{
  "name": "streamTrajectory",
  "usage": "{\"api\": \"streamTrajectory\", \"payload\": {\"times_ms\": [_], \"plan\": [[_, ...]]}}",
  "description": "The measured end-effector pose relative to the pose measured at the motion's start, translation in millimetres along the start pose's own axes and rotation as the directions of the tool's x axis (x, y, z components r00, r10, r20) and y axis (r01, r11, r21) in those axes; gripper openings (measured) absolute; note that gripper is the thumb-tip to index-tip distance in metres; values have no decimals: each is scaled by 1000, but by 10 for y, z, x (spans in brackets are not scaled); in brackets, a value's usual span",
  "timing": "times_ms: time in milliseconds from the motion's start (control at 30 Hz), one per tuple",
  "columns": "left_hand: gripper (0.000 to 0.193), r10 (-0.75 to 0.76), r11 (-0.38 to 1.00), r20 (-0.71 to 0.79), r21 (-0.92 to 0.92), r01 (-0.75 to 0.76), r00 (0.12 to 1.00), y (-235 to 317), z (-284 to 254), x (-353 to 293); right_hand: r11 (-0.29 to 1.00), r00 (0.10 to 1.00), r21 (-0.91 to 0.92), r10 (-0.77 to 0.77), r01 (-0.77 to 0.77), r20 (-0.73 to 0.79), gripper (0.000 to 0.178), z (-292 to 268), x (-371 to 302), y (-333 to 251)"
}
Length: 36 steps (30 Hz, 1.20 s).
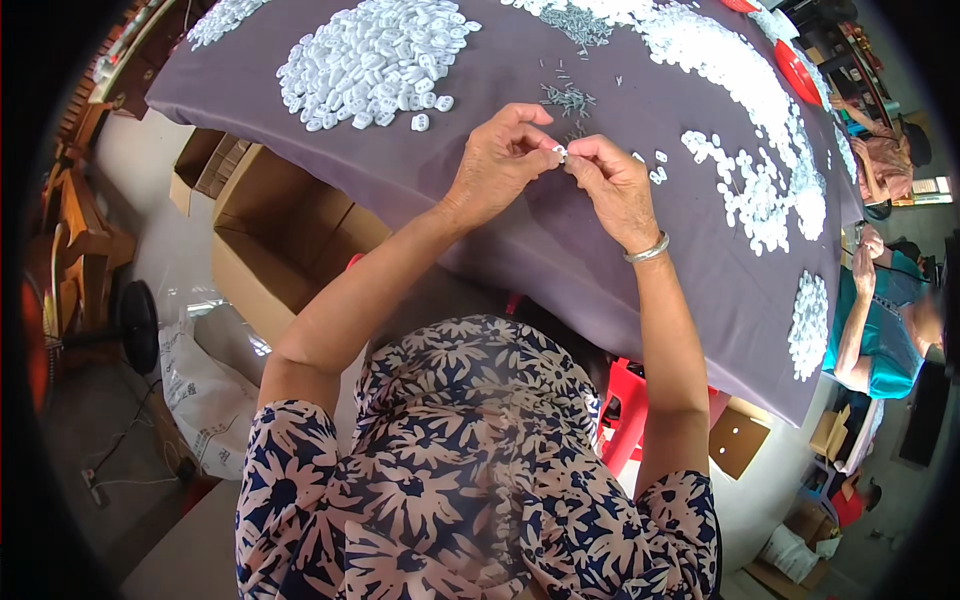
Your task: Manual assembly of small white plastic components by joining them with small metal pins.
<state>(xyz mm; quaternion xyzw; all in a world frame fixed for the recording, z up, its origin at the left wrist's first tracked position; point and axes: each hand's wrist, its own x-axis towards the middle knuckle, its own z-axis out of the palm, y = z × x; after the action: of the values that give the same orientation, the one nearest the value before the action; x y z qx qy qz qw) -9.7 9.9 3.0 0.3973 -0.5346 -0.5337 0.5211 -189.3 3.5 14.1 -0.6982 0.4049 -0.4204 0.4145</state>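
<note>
Over the near part of the cloth-covered table, my left hand (500, 155) and my right hand (612, 180) meet at their fingertips. Between them is a small white plastic piece (560, 153), pinched by both thumbs and index fingers; its exact shape is too small to make out. The other fingers of my left hand are loosely curled. Just beyond my hands lies a scatter of small grey pins (568, 98). A few loose white pieces (657, 175) rest beside my right hand. To the left is a large heap of rounded white plastic pieces (375, 65).
More white pieces (760, 195) spread across the table's right side, near a red tray (797, 72). An open cardboard box (262, 255) stands on the floor at left, by a black fan (138, 325). A red stool (625, 405) is under the table. Other people sit at right.
</note>
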Motion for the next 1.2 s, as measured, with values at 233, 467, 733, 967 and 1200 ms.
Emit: {"api": "streamTrajectory", "payload": {"times_ms": [233,467,733,967,1200], "plan": [[33,67,997,40,42,-68,997,-34,-20,5,996,1000,-93,-6,8,20,10,26,8,-46],[35,31,992,120,114,-45,992,-34,-98,15,981,995,-174,-74,84,62,8,30,3,-15],[38,50,993,86,101,-59,995,-49,-67,11,989,998,-145,-14,22,58,10,21,4,30],[37,51,992,87,114,-61,995,-43,-63,12,989,996,-137,-45,54,71,8,16,-4,25],[37,65,992,37,107,-69,997,-59,-85,3,990,992,-122,-75,63,-97,5,-29,18,81]]}}
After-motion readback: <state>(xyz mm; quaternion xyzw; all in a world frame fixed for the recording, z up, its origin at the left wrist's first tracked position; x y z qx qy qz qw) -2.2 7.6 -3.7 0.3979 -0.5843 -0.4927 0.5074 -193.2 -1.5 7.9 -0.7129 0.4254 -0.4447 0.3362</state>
